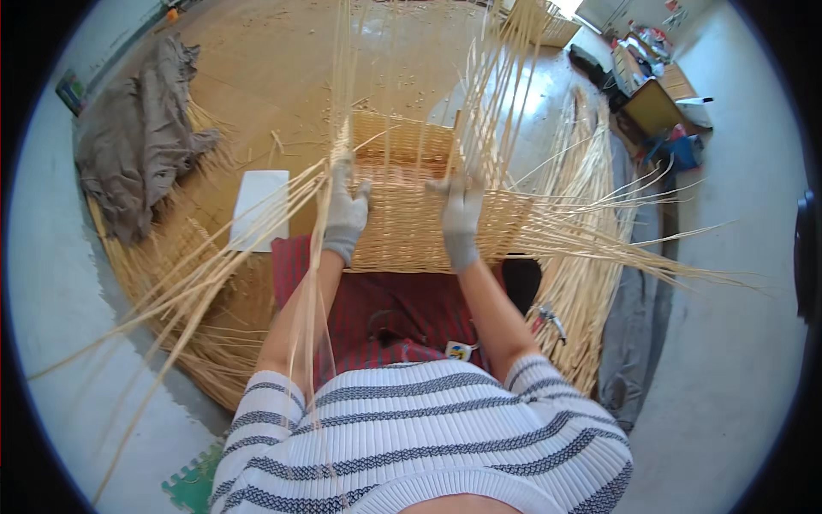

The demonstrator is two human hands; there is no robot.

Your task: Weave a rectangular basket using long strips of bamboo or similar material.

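A pale wicker basket [398, 231] with a rectangular, part-woven body lies in front of me, its near edge over my lap. Long upright rods [505, 94] rise from its far side, and loose rod ends fan out left and right. My left hand [345, 212], in a light grey glove, grips the basket's left side, thumb toward the middle and fingers among the rods. Gloved alike, my right hand [462, 214] holds the right part of the same wall, its thumb pointing inward. Motion slightly blurs the right fingertips.
Bundled rods lie on the floor at right [582, 283] and lower left [205, 351]. A grey-brown cloth [141, 137] covers more at the left. A white sheet [260, 210] lies beside the basket. Red striped cloth [385, 313] covers my lap. Boxes [655, 107] stand at far right.
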